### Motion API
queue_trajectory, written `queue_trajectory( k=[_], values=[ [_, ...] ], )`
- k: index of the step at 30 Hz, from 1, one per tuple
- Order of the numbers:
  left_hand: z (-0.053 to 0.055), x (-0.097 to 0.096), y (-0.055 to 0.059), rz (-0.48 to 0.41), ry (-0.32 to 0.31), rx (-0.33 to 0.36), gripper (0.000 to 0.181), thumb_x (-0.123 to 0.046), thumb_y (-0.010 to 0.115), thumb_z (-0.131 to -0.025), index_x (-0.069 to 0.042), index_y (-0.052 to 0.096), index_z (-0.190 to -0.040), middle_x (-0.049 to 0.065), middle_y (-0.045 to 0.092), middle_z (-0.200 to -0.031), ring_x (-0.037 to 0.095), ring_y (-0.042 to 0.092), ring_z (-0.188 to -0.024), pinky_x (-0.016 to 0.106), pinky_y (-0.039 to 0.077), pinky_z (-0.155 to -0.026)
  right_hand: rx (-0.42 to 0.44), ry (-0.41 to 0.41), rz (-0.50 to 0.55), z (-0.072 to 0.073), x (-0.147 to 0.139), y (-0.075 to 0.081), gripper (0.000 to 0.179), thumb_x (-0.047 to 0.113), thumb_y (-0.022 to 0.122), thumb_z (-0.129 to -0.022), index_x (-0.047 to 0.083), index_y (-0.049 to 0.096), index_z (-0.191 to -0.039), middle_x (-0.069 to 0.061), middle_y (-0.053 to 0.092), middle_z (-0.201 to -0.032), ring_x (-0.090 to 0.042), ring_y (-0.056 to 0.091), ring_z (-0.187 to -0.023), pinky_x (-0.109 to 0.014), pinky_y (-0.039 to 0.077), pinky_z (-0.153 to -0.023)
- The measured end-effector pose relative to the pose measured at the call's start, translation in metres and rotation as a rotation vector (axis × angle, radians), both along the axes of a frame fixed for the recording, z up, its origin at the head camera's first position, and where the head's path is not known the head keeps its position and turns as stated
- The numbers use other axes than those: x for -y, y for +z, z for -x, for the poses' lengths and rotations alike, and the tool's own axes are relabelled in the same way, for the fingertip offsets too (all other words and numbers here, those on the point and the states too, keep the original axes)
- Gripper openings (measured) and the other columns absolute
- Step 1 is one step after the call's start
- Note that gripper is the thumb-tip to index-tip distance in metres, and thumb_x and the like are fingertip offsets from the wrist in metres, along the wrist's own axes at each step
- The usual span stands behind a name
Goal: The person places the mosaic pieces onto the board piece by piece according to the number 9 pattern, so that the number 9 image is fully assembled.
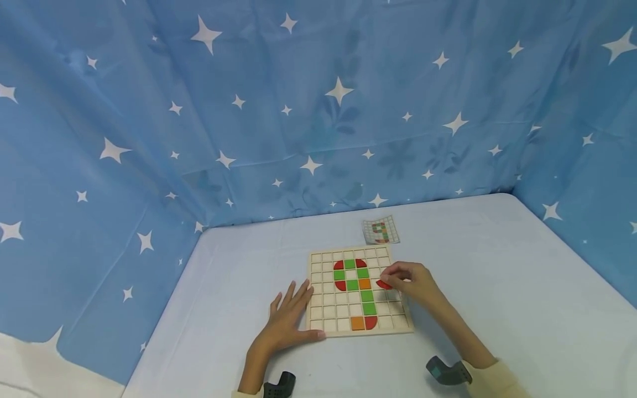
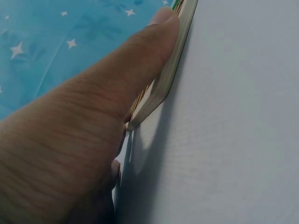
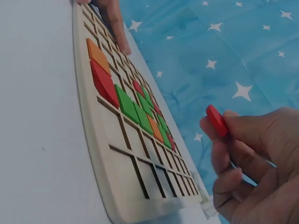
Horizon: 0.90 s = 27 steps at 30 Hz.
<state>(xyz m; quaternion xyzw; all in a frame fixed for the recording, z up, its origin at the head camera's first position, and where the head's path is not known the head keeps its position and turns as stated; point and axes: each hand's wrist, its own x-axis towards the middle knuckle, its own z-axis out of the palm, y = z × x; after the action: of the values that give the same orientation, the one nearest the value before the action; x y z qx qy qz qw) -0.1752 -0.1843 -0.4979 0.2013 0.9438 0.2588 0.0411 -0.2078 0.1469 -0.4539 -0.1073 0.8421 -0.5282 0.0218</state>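
Observation:
A wooden grid board [image 1: 328,312] lies on the white table, with red, green and orange tiles in its cells forming a shape like a 9. My left hand [image 1: 285,326] rests at the board's left side, fingers spread along the edge and the thumb on the near-left corner; the left wrist view shows that thumb [image 2: 154,44] on the board's rim. Over the right part of the board, my right hand [image 1: 413,281] pinches a red tile [image 3: 216,120] with one rounded side between thumb and fingertips. In the right wrist view the tile is raised off the board.
A small printed card [image 1: 381,230] with a similar coloured pattern lies behind the board. The white tablecloth [image 1: 239,276] extends around it. A blue curtain with white stars [image 1: 318,110] hangs at the back and sides.

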Motion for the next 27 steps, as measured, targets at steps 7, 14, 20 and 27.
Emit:
queue_trajectory(
  k=[7, 14, 20, 27],
  values=[
    [0.000, 0.002, -0.001, 0.003, 0.001, -0.005, 0.105, -0.065, 0.072, -0.073, -0.017, 0.028, -0.155, 0.001, 0.018, -0.165, 0.035, 0.006, -0.153, 0.065, 0.005, -0.116, 0.034, 0.042, -0.010, -0.002, 0.019, 0.006, 0.021, 0.023, 0.070, -0.091, 0.003, 0.073, -0.098, -0.004, 0.072, -0.080, -0.024, 0.064, -0.071, -0.027, 0.051, -0.057],
    [0.000, 0.001, -0.002, 0.000, -0.005, -0.006, 0.104, -0.065, 0.072, -0.073, -0.018, 0.029, -0.155, 0.000, 0.018, -0.164, 0.035, 0.006, -0.153, 0.064, 0.005, -0.116, -0.015, 0.121, -0.037, -0.003, 0.036, -0.001, 0.014, 0.018, 0.070, -0.090, 0.005, 0.070, -0.090, -0.004, 0.069, -0.080, -0.021, 0.061, -0.070, -0.022, 0.050, -0.054],
    [-0.001, 0.001, -0.002, 0.004, -0.009, -0.004, 0.104, -0.065, 0.072, -0.074, -0.017, 0.029, -0.155, 0.001, 0.018, -0.164, 0.036, 0.006, -0.153, 0.065, 0.005, -0.116, 0.011, 0.121, -0.060, -0.008, 0.049, -0.004, 0.010, 0.017, 0.071, -0.090, 0.007, 0.070, -0.086, 0.000, 0.066, -0.073, -0.016, 0.061, -0.067, -0.022, 0.052, -0.058],
    [0.001, 0.001, -0.004, 0.002, -0.003, 0.006, 0.104, -0.066, 0.071, -0.075, -0.018, 0.027, -0.156, -0.001, 0.016, -0.165, 0.034, 0.005, -0.153, 0.063, 0.002, -0.117, -0.013, 0.117, -0.110, -0.015, 0.065, -0.003, 0.007, 0.008, 0.069, -0.089, 0.009, 0.069, -0.083, 0.002, 0.064, -0.074, -0.013, 0.058, -0.069, -0.020, 0.050, -0.064]
  ],
)
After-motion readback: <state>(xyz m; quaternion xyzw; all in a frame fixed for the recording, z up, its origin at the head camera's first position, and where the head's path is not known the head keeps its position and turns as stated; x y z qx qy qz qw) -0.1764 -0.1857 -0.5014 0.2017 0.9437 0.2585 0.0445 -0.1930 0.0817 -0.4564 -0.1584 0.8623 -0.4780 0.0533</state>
